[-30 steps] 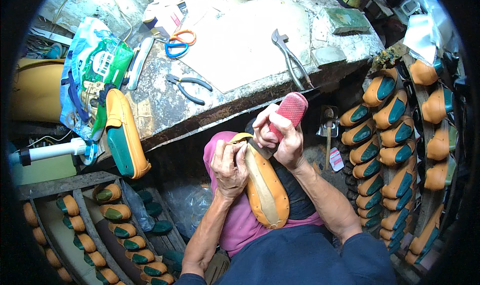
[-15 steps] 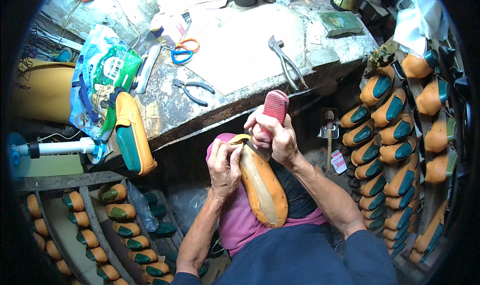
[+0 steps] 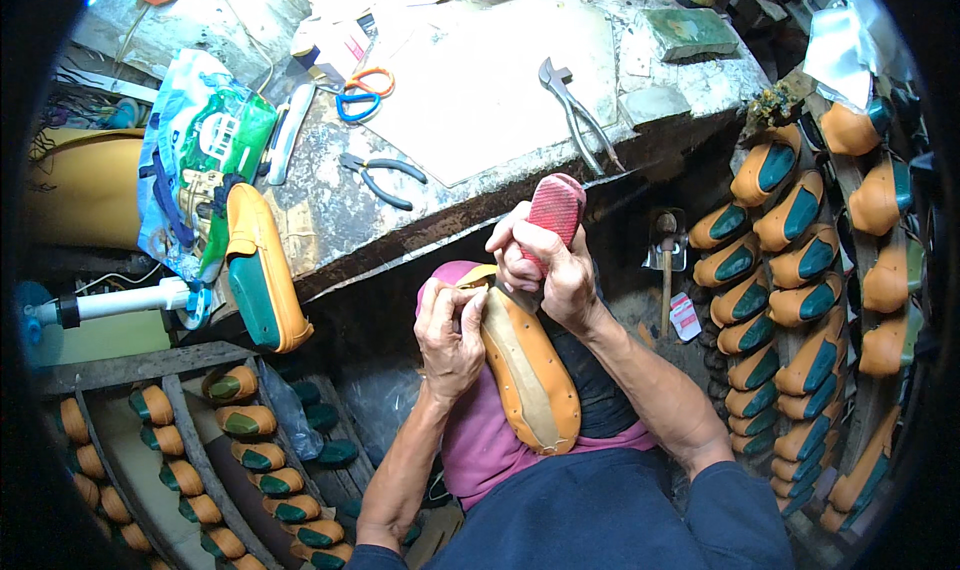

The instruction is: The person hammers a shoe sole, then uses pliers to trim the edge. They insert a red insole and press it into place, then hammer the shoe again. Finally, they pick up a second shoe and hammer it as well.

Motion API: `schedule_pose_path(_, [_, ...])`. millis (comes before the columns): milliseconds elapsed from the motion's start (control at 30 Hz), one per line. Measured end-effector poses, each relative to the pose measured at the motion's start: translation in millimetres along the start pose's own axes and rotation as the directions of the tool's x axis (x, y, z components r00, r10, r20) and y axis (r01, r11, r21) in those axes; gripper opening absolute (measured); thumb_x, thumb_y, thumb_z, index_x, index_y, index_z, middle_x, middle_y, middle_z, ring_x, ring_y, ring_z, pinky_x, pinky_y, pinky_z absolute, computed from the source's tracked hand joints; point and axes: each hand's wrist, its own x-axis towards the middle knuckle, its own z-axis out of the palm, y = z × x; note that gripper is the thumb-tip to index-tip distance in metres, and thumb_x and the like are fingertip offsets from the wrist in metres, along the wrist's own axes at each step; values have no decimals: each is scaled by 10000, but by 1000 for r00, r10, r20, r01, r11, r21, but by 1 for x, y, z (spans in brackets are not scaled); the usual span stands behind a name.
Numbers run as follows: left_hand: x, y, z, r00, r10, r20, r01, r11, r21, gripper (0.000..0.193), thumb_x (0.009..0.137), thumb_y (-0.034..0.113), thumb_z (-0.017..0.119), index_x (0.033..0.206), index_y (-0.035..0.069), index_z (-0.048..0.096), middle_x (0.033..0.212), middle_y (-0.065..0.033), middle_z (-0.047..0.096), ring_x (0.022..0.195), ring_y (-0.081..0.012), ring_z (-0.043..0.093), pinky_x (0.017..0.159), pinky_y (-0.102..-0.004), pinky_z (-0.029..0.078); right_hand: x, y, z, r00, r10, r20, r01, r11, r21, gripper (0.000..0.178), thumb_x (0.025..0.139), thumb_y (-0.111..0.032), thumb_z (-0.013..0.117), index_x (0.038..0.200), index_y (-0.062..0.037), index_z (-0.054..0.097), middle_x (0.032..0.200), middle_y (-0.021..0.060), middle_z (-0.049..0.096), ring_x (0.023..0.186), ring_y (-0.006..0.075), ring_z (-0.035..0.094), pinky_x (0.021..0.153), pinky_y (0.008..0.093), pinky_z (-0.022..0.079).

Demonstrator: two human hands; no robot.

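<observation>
Right hand clenched round a red textured handle, left hand pinching the upper end of an orange shoe, underside up on the lap, just below centre frame! Against a second ago, that handle sits a touch further left, closer to the left hand, while the shoe keeps its place; so the work, it seems, is holding at that upper end. Whatever the handle carries is hidden.

Now the count: one shoe in work, one handle. Across the top, on the bench: one pair of scissors, one small pair of pliers, one large pair of pincers. One orange-and-green shoe at left. Racked shoes lower left and right, too overlapped to number!
</observation>
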Motion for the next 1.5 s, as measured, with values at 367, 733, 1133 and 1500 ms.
schedule_pose_path(367, [-8, 9, 2, 999, 54, 2, -54, 998, 31, 106, 1006, -41, 765, 958, -44, 670, 896, -166, 591, 785, -319, 623, 732, -434, 528, 45, -16, -1, 931, 279, 236, -213, 939, -270, 312, 1067, -235, 645, 874, 0, 715, 621, 4, 554, 548, 94, 497, 537, 309, 430])
schedule_pose_path(733, [-12, 13, -9, 999, -44, 18, 44, 998, -33, 114, 1056, 28, 775, 1003, -38, 699, 936, -115, 588, 801, -214, 616, 713, -349, 522, 9, -26, 3, 981, 169, 94, -166, 985, -44, 289, 1125, -183, 578, 972, 40, 679, 622, -57, 437, 495, 48, 399, 477, 263, 346])
schedule_pose_path(1133, [-15, 7, -4, 992, -128, 9, 128, 988, -85, 135, 1058, 37, 778, 982, -30, 687, 941, -73, 565, 789, -150, 573, 705, -299, 480, 37, -19, -3, 938, 265, 223, -263, 964, -38, 278, 1098, -199, 620, 901, -11, 682, 636, -70, 458, 510, 39, 398, 482, 274, 313])
schedule_pose_path(1500, [-18, 7, -1, 992, -119, -33, 116, 989, -90, 123, 1045, 15, 795, 994, -34, 695, 891, -76, 553, 721, -155, 536, 646, -317, 450, 51, -21, -8, 911, 272, 309, -236, 960, -148, 294, 1068, -228, 625, 878, -19, 707, 640, -32, 527, 528, 65, 489, 506, 272, 384])
